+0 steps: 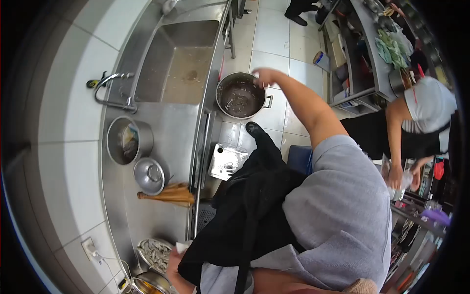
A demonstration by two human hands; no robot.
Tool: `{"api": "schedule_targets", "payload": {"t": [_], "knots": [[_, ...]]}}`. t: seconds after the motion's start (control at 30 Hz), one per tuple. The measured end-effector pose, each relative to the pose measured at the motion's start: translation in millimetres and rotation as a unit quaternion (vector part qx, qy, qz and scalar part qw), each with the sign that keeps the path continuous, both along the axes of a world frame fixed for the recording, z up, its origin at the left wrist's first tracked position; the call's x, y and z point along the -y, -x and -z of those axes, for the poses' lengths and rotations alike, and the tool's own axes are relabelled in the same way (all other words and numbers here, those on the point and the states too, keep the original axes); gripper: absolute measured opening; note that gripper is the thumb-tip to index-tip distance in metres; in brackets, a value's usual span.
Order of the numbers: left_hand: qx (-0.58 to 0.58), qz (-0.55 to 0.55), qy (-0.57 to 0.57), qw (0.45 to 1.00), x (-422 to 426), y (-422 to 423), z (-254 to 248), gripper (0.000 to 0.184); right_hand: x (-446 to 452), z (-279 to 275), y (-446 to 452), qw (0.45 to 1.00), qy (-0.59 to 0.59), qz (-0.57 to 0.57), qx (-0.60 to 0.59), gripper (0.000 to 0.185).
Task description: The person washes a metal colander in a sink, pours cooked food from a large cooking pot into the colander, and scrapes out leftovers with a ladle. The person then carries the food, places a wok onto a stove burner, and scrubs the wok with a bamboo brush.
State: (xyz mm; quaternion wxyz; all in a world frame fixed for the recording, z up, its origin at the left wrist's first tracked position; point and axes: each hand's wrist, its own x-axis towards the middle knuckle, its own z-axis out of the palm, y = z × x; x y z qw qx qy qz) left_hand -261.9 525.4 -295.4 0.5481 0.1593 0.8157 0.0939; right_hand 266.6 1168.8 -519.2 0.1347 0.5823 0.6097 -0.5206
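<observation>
My right hand point(265, 77) is over the right rim of a large metal pot point(240, 95) on the floor, its fingers loosely bent and apart, with nothing visible in them. Wet residue and small pale bits lie in the pot. Low on the left, my left hand point(175, 262) is closed on a white item point(183, 246), perhaps a cloth, and is partly hidden by my black apron point(245, 196). Next to that hand is a bowl of small pale strips point(155, 254) on the steel counter.
On the left are a sink point(188, 73), faucet point(115, 100), deep pot point(115, 142), metal bowl point(147, 176) and wooden pieces point(169, 195). A steel drain cover point(227, 160) lies below. A co-worker point(416, 115) handles a plastic bag at right; another person's legs point(296, 11) are above.
</observation>
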Motion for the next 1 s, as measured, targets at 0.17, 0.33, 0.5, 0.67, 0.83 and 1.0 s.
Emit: {"api": "schedule_targets", "payload": {"t": [0.17,0.33,0.5,0.67,0.83,1.0], "knots": [[-0.006,-0.024,0.031,0.999,-107.8,-61.0,-15.7,0.029,-175.2,20.7,-42.5,0.908,-0.371,0.192,-0.006,0.054],[0.034,-0.054,0.064,0.996,-171.0,-151.7,-18.2,0.029,-321.3,-3.0,-50.2,0.790,-0.565,0.209,0.117,0.063],[0.033,-0.098,0.062,0.993,-200.3,-201.5,-30.5,0.030,-375.7,14.2,-41.9,0.884,-0.380,0.001,0.274,0.058],[0.002,-0.157,0.026,0.987,-213.2,-232.3,-51.8,0.031,-370.3,21.6,-16.0,0.922,-0.313,-0.037,0.225,0.056],[-0.008,-0.207,0.064,0.976,-220.6,-250.4,-23.2,0.033,-418.9,-13.4,4.9,0.801,-0.582,0.055,0.126,0.045],[-0.004,-0.232,0.098,0.968,-220.4,-259.4,-12.5,0.034,-450.8,7.3,0.9,0.892,-0.388,-0.029,0.231,0.043]]}}
